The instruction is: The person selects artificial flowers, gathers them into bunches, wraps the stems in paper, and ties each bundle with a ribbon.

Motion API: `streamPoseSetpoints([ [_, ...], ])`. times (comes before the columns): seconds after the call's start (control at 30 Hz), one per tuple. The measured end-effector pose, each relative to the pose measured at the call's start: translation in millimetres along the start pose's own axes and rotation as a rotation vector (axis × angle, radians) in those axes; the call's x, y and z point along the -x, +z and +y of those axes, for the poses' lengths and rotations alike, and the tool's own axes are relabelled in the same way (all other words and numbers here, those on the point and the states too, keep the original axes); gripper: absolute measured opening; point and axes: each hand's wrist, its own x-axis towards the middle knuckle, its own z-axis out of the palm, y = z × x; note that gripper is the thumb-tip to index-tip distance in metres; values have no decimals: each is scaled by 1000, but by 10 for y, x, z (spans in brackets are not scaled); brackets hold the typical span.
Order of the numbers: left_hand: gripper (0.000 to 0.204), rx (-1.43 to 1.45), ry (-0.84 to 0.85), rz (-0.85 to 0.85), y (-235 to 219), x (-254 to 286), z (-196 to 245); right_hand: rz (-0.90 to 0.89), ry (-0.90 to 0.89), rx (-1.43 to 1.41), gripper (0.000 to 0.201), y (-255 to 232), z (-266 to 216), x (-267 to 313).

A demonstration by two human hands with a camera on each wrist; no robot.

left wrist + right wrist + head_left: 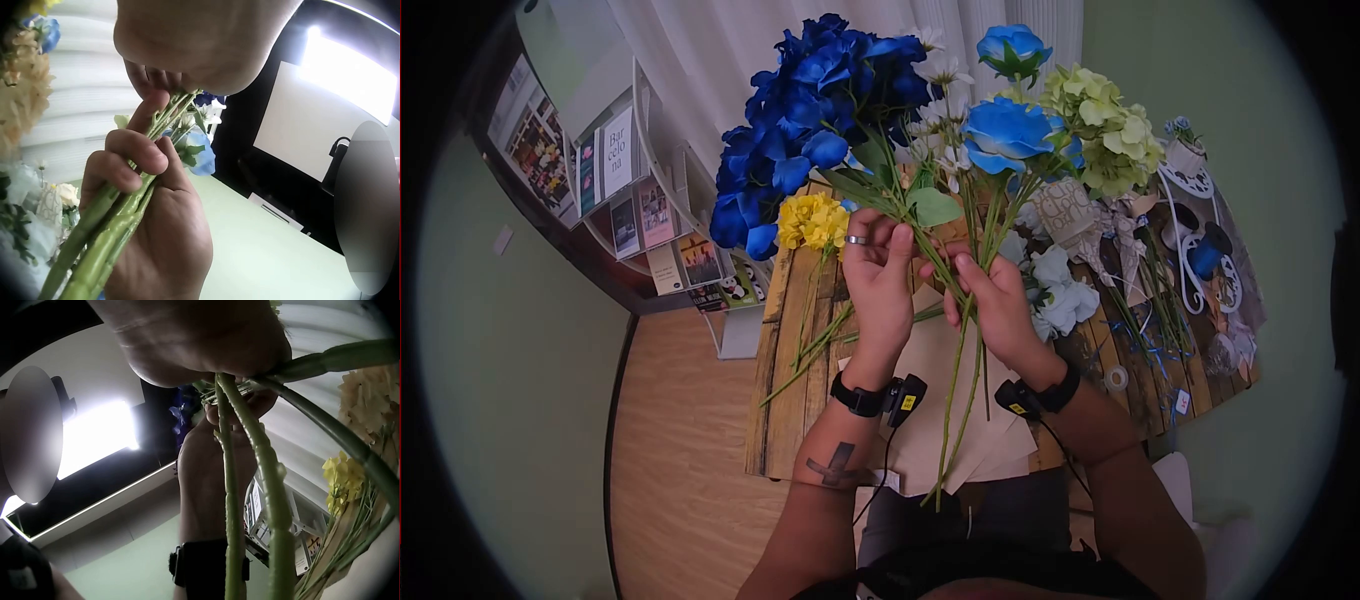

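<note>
Both hands hold a bunch of flower stems (960, 385) over the table, the cut ends pointing down toward the person. My left hand (880, 285) grips the stems under a large dark blue flower cluster (820, 95) and green leaves. In the left wrist view, the fingers of my right hand (169, 219) curl round several thick green stems (115, 240). Above the right hand (1003, 310) in the head view stand blue roses (1008, 135), white daisies (940, 110) and a pale green hydrangea (1108, 130). The stems cross between the two hands.
Yellow flowers (813, 222) lie on the wooden table (770, 420) at left. Brown paper sheets (990, 430) lie beneath the hands. At right are pale blue flowers (1062, 295), a blue ribbon spool (1208, 252), a tape roll (1115, 378) and a white metal stand (1185, 180). A brochure rack (645, 190) stands left.
</note>
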Motion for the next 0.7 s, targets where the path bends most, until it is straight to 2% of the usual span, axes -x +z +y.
streamPoseSetpoints([
  [0.13,25,-66,-25,29,44,22,65,-12,-4,28,32,-4,10,-5],
  [0.2,27,-65,-26,121,96,36,101,-16,-13,26,32,-11,39,-16],
  [0.3,28,-106,35,107,97,39,103,17,16,0,32,-29,71,-20],
  [0.53,27,-90,-2,106,102,44,121,-7,37,-44,31,-41,88,-20],
  [0.63,25,-100,54,91,59,29,56,-1,48,-60,30,-19,58,-8],
  [0.7,23,-39,6,80,63,22,62,8,58,-65,29,-19,57,-9],
])
